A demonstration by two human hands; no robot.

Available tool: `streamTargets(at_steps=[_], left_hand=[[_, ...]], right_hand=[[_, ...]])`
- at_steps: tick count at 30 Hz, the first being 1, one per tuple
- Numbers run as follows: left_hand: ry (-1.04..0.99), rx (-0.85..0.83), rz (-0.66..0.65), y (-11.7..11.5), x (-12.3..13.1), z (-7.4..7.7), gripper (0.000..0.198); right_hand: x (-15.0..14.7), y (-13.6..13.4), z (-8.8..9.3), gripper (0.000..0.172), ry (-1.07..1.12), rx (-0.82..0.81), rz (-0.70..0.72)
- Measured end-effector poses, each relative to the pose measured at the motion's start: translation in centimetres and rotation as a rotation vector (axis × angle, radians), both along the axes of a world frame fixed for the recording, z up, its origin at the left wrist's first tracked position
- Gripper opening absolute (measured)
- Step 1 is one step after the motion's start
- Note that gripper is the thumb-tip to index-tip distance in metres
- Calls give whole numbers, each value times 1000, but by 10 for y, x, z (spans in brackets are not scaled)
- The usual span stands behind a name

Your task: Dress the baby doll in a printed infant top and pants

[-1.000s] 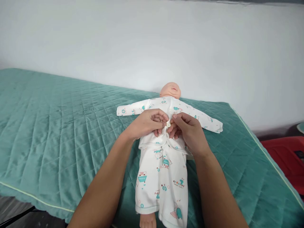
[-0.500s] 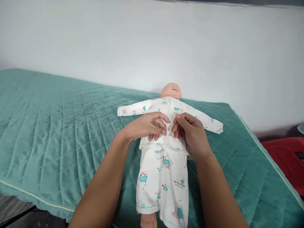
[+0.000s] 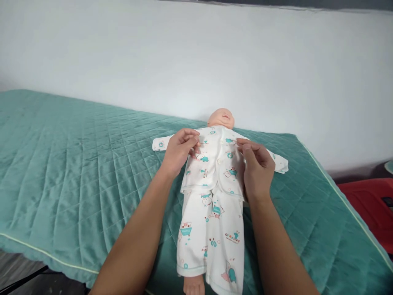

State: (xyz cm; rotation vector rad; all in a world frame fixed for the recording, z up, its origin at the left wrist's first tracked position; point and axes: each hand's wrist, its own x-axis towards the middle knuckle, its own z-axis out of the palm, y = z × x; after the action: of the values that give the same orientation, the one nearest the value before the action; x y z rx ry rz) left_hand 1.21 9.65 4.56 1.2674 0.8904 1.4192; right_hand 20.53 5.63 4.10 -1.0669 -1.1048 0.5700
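A baby doll lies on its back, dressed in a white shirt and white trousers printed with teal and red figures. Its shirt front lies together along the middle, where a small button shows. My left hand hovers at the shirt's left side, fingers loosely curled, with nothing visible in them. Over the opposite side is my right hand, its index finger stretched out and thumb slightly apart, also without a visible hold. Both sleeves are spread outward and partly hidden by my hands.
A teal quilted cover lies under the doll, edged with pale piping. Behind it rises a white wall. Something red stands beyond the right edge, and dark floor shows at lower left.
My hands have left the button at the middle of the shirt and moved apart, the left one up and leftward, the right one to the right. More of the shirt front shows.
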Motion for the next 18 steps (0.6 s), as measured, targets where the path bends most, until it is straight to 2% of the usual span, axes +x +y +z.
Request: streamTargets(at_steps=[3,5,7,10,15,18], left_hand=[[110,60,125,3,2,-5,9],[239,99,215,4,3,-8,10],[376,137,251,4,3,-10,12],[507,237,202,3,5,-11,19],[558,492,44,-1,18,-8,28],[633,535,-48,-2,23,-6,31]], right_hand=[[-1,0,-3,11,-165,-32,60],[1,2,-6,20,-297,-65,96],[4,5,-10,31,-381,-90,128],[9,8,-13,39,-393,-156,191],[12,9,-11,44,-364,-215,208],[12,10,-12,48,-403,-202,216]])
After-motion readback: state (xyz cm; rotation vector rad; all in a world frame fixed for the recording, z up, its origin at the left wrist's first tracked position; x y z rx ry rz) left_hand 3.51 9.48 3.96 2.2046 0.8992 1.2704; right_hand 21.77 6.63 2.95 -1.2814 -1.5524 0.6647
